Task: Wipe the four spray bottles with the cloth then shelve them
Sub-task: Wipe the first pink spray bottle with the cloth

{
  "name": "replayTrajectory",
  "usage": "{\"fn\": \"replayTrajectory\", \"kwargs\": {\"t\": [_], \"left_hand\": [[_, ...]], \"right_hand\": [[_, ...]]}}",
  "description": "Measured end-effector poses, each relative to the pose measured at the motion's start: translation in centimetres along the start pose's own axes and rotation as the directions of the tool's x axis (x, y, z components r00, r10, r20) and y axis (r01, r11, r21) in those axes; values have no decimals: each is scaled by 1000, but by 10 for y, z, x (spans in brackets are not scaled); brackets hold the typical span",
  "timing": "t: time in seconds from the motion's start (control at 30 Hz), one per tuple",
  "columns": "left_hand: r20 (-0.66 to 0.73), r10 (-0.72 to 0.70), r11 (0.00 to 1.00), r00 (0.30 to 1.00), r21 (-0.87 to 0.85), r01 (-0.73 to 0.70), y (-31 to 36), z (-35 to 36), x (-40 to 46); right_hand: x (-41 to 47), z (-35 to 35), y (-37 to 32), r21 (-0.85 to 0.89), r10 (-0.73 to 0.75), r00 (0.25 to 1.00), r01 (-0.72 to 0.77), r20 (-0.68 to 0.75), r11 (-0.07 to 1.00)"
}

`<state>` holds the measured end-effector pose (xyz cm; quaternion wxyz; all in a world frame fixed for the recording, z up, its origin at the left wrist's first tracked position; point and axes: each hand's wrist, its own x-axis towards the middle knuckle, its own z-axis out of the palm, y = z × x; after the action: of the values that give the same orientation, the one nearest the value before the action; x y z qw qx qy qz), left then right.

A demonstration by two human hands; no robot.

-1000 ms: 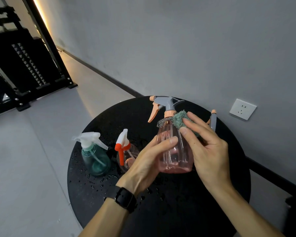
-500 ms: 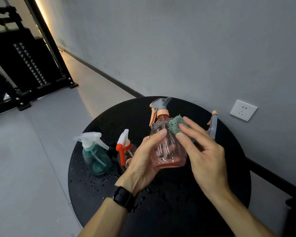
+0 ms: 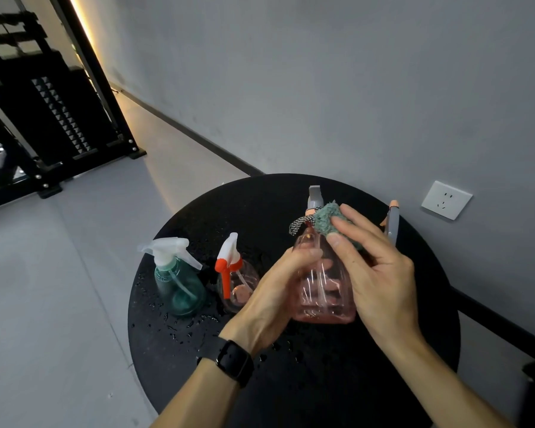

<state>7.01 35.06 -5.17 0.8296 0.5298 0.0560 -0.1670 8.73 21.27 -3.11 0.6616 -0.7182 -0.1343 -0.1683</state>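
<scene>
My left hand [image 3: 272, 291] grips a clear pink spray bottle [image 3: 322, 288] with a grey and orange head, held upright above the round black table [image 3: 291, 381]. My right hand [image 3: 380, 273] presses a small green cloth [image 3: 329, 222] against the bottle's neck and shoulder. A teal bottle with a white trigger [image 3: 179, 279] stands at the table's left. Beside it stands a pink bottle with a white and red trigger [image 3: 233, 279]. A fourth bottle's grey and orange head [image 3: 393, 222] shows behind my right hand, its body hidden.
Water drops lie on the tabletop around the left bottles and near its front. A grey wall with a white socket [image 3: 445, 199] runs close behind the table. A black metal rack [image 3: 53, 118] stands on the grey floor at the far left.
The pink bottle has turned in my left hand, so its spray head now points away from me. My right hand keeps the cloth at the neck and has shifted slightly.
</scene>
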Motion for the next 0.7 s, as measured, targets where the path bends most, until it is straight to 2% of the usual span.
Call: {"fn": "replayTrajectory", "kwargs": {"t": [0.13,0.27,0.47,0.6,0.7], "left_hand": [[1,13,1000,1000,-13,-13,-2,-2,1],[-18,75,988,997,-135,-77,3,-3,1],[-33,124,946,992,-297,-128,13,-4,1],[-32,120,953,992,-278,-124,14,-5,4],[-46,121,973,992,-193,-127,13,-6,5]], "right_hand": [[-3,1,-4,5,14,999,-14,29,1000],[-8,0,-6,17,18,998,-19,66,1000],[-18,-2,-11,-47,-104,988,110,112,993],[-19,-2,-10,-74,-172,980,180,104,981],[-17,-1,-9,-63,-182,979,188,90,980]]}}
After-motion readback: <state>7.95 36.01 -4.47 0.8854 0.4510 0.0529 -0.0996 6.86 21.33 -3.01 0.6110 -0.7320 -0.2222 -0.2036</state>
